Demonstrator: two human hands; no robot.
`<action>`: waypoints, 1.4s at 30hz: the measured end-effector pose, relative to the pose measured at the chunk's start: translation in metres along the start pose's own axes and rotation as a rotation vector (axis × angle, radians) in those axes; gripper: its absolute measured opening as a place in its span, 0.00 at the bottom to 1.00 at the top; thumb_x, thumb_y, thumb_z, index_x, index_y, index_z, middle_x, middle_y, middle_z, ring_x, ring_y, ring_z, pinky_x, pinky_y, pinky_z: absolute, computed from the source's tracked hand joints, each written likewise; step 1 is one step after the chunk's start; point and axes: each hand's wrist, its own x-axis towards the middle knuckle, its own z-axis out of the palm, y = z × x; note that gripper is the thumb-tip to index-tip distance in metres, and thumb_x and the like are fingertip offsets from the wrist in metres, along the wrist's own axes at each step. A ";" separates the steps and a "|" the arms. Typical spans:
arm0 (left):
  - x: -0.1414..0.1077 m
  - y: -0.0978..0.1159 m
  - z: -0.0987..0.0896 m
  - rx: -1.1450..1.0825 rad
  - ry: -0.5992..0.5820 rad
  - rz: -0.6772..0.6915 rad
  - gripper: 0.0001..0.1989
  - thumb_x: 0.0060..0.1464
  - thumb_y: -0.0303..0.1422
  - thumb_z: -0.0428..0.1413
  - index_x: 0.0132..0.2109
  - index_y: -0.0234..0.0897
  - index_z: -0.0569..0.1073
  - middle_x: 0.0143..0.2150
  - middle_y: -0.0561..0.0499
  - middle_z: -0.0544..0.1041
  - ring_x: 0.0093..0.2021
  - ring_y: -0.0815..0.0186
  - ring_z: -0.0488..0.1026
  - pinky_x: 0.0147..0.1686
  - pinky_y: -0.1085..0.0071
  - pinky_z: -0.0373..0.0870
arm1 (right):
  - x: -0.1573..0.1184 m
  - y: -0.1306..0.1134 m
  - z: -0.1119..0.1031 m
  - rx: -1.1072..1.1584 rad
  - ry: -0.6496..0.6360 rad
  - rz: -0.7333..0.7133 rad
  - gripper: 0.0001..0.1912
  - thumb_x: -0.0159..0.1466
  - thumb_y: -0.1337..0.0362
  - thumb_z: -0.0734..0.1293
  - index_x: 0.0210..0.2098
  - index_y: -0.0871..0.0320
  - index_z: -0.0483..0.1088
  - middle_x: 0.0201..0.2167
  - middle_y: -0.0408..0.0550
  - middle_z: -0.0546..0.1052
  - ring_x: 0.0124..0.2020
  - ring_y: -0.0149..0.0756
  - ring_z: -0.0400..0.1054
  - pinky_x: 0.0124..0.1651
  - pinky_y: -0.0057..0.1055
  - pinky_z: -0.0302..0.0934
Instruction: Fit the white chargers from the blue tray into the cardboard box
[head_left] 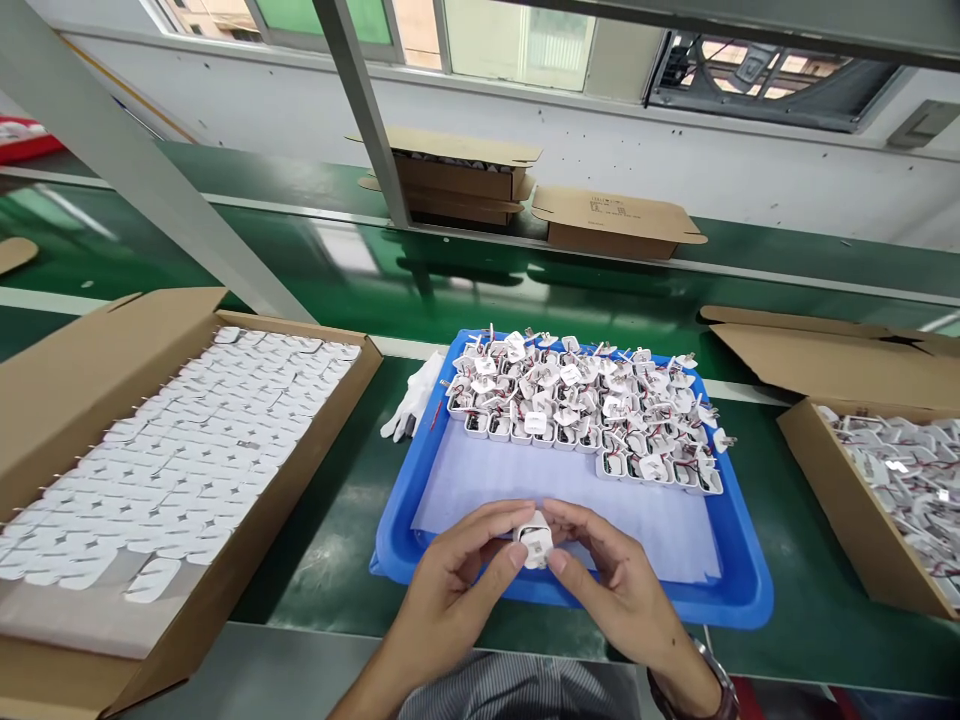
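Observation:
A small white plastic housing [534, 541] is held between the fingertips of both hands, over the near edge of a blue tray [750, 575]. My left hand [469, 565] grips its left side with thumb and fingers. From the right, my right hand [604, 570] pinches the same piece. Many white housings [535, 422] with loose covers and red and black wires fill the far half of the tray, standing in rows. A pale sheet [480, 480] lines the tray's bottom.
An open carton [300, 470] of white pieces lies at the left, another carton [847, 500] of wired parts at the right. A white glove [414, 400] lies left of the tray. Closer to the wall are more cartons [615, 215], and a metal post [367, 110] slants upward.

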 end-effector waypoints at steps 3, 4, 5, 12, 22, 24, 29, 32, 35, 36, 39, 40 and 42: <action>0.000 0.000 -0.002 0.004 -0.038 -0.008 0.18 0.66 0.32 0.62 0.62 0.49 0.80 0.64 0.43 0.78 0.63 0.53 0.78 0.57 0.62 0.81 | 0.000 0.002 0.001 0.003 -0.003 -0.006 0.20 0.72 0.59 0.70 0.63 0.48 0.73 0.53 0.48 0.82 0.52 0.39 0.77 0.59 0.40 0.72; 0.001 0.001 -0.002 0.016 -0.049 -0.015 0.20 0.65 0.32 0.63 0.63 0.50 0.79 0.65 0.43 0.77 0.63 0.53 0.77 0.57 0.62 0.81 | 0.000 0.003 0.001 0.003 0.000 -0.010 0.20 0.72 0.59 0.70 0.62 0.48 0.74 0.53 0.48 0.82 0.52 0.39 0.77 0.58 0.39 0.73; 0.001 0.002 -0.003 0.032 -0.057 -0.022 0.22 0.64 0.32 0.64 0.63 0.51 0.78 0.66 0.44 0.77 0.64 0.53 0.77 0.58 0.63 0.80 | 0.000 0.003 0.001 0.003 0.001 -0.014 0.19 0.72 0.59 0.70 0.62 0.48 0.74 0.53 0.48 0.82 0.51 0.39 0.77 0.58 0.39 0.73; 0.000 0.005 -0.005 0.110 -0.037 -0.027 0.17 0.69 0.33 0.59 0.61 0.53 0.80 0.63 0.46 0.79 0.63 0.55 0.78 0.59 0.65 0.79 | 0.001 0.002 0.000 0.056 -0.035 0.007 0.16 0.72 0.57 0.70 0.58 0.46 0.76 0.54 0.47 0.80 0.52 0.39 0.75 0.58 0.37 0.70; -0.002 0.003 -0.004 0.211 -0.093 0.023 0.20 0.70 0.31 0.57 0.63 0.57 0.78 0.65 0.49 0.79 0.65 0.58 0.77 0.62 0.65 0.77 | 0.001 0.001 0.002 0.103 -0.016 0.001 0.15 0.70 0.63 0.73 0.55 0.42 0.78 0.49 0.42 0.81 0.49 0.35 0.76 0.55 0.31 0.71; -0.003 0.003 -0.006 0.199 -0.106 0.027 0.20 0.69 0.30 0.58 0.63 0.57 0.78 0.65 0.49 0.79 0.65 0.57 0.76 0.63 0.64 0.76 | 0.001 0.000 0.002 0.104 -0.028 -0.008 0.15 0.71 0.63 0.71 0.56 0.43 0.78 0.50 0.43 0.81 0.51 0.35 0.76 0.56 0.31 0.71; -0.001 0.003 -0.004 0.176 -0.074 0.041 0.21 0.67 0.28 0.60 0.60 0.58 0.80 0.62 0.50 0.81 0.62 0.60 0.79 0.60 0.66 0.78 | 0.001 0.000 0.001 0.095 -0.031 -0.027 0.16 0.71 0.64 0.71 0.57 0.42 0.78 0.53 0.44 0.81 0.52 0.36 0.76 0.57 0.32 0.70; 0.000 0.003 0.000 0.165 -0.024 0.069 0.20 0.66 0.26 0.61 0.58 0.56 0.82 0.59 0.50 0.83 0.59 0.60 0.81 0.58 0.67 0.79 | 0.001 0.001 0.001 0.074 -0.025 -0.043 0.16 0.71 0.64 0.71 0.57 0.42 0.78 0.54 0.45 0.80 0.52 0.36 0.76 0.57 0.32 0.71; -0.001 0.002 0.003 0.166 0.005 0.085 0.19 0.65 0.25 0.61 0.56 0.53 0.83 0.57 0.48 0.84 0.57 0.59 0.82 0.58 0.65 0.80 | 0.001 0.000 0.001 0.061 -0.023 -0.050 0.15 0.73 0.63 0.70 0.57 0.41 0.78 0.54 0.44 0.80 0.53 0.36 0.75 0.57 0.32 0.70; -0.001 0.002 0.004 0.168 0.010 0.088 0.19 0.65 0.25 0.61 0.56 0.52 0.84 0.56 0.47 0.84 0.56 0.58 0.82 0.57 0.64 0.81 | 0.001 -0.001 0.001 0.062 -0.026 -0.044 0.15 0.73 0.62 0.69 0.56 0.41 0.78 0.54 0.45 0.80 0.54 0.36 0.76 0.57 0.32 0.70; -0.002 0.001 0.005 0.175 0.020 0.105 0.18 0.64 0.25 0.62 0.55 0.51 0.84 0.55 0.46 0.84 0.54 0.57 0.83 0.54 0.64 0.82 | 0.001 -0.002 0.001 0.076 -0.041 -0.016 0.13 0.73 0.61 0.69 0.56 0.42 0.78 0.53 0.46 0.80 0.54 0.38 0.76 0.56 0.33 0.71; -0.002 0.001 0.005 0.180 0.023 0.109 0.18 0.64 0.24 0.62 0.55 0.50 0.84 0.55 0.46 0.84 0.54 0.57 0.83 0.54 0.64 0.82 | 0.002 -0.002 0.001 0.077 -0.040 -0.013 0.12 0.73 0.61 0.69 0.55 0.43 0.79 0.52 0.46 0.81 0.54 0.39 0.76 0.56 0.34 0.71; -0.002 0.001 0.006 0.188 0.022 0.111 0.19 0.63 0.23 0.62 0.54 0.50 0.85 0.54 0.46 0.84 0.54 0.58 0.83 0.53 0.64 0.82 | 0.002 -0.001 0.001 0.063 -0.023 -0.018 0.11 0.73 0.61 0.70 0.54 0.45 0.79 0.50 0.46 0.81 0.52 0.39 0.77 0.55 0.35 0.71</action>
